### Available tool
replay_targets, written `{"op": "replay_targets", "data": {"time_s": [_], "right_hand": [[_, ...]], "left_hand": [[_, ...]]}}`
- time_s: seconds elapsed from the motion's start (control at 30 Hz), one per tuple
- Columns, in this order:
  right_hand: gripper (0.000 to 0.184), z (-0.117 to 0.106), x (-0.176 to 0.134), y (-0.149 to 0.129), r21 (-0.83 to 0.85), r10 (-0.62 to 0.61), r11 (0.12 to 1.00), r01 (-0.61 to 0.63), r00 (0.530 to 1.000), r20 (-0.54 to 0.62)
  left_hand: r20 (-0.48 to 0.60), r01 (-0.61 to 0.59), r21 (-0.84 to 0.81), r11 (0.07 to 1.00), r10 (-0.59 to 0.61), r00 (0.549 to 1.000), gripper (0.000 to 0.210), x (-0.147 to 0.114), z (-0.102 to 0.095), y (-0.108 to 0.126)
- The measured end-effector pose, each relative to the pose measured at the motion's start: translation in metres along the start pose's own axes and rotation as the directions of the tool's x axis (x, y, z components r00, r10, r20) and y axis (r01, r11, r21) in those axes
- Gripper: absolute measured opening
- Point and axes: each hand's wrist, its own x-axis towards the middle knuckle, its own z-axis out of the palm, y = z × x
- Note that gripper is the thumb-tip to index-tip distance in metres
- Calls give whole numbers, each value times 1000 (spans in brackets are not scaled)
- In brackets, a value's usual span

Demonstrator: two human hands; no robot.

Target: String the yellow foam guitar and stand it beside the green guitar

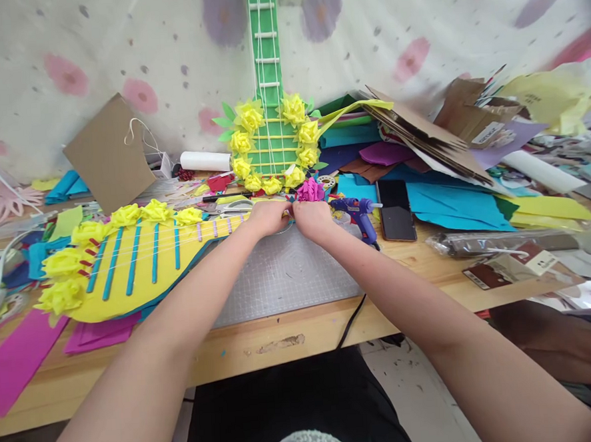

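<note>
My left hand (pixel 269 218) and my right hand (pixel 313 218) meet at the far side of the grey cutting mat (pixel 288 268). Both have their fingers curled in, and whatever is between them is hidden. Just behind my right hand is a magenta crumpled-paper flower (pixel 310 189). To its right lies a purple glue gun (pixel 358 214). A yellow paper guitar (pixel 142 257), trimmed with yellow paper flowers and blue strips, lies left of the mat. Its narrow neck reaches my left hand; I cannot tell if they touch. Scissors (pixel 234 207) rest beyond that neck.
A green paper guitar (pixel 272 132) ringed by yellow flowers stands against the curtain. A phone (pixel 395 209), blue paper (pixel 454 201) and cardboard sheets (pixel 430 133) are on the right. Magenta strips (pixel 21 361) lie front left; a cardboard piece (pixel 108 152) leans behind.
</note>
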Motion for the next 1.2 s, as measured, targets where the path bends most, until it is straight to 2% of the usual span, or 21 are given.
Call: {"op": "replay_targets", "data": {"time_s": [0.17,0.33,0.57,0.77,0.9,1.1,1.2], "right_hand": [[29,0,-2,4,21,-21,1000,21,1000,-10],[30,-1,-2,4,32,-11,999,11,1000,2],[29,-3,1,-1,38,43,998,-43,999,22],[31,-5,3,-4,27,90,995,-92,994,55],[32,-6,2,-4,38,93,995,-96,993,71],[32,-10,2,-2,53,72,996,-77,992,102],[32,-10,2,-2,57,71,995,-77,992,106]], "left_hand": [[89,46,-77,996,-39,995,31,6,-7,-3],[159,36,-65,997,-26,987,29,15,-11,-2],[139,-10,-108,994,25,990,31,12,-7,-3],[136,36,-88,995,-24,990,33,12,-7,-5],[112,23,-72,997,-15,994,31,13,-5,-4],[189,8,-91,996,9,982,30,18,-9,-3],[187,-16,-96,995,34,982,31,19,-11,-3]]}}
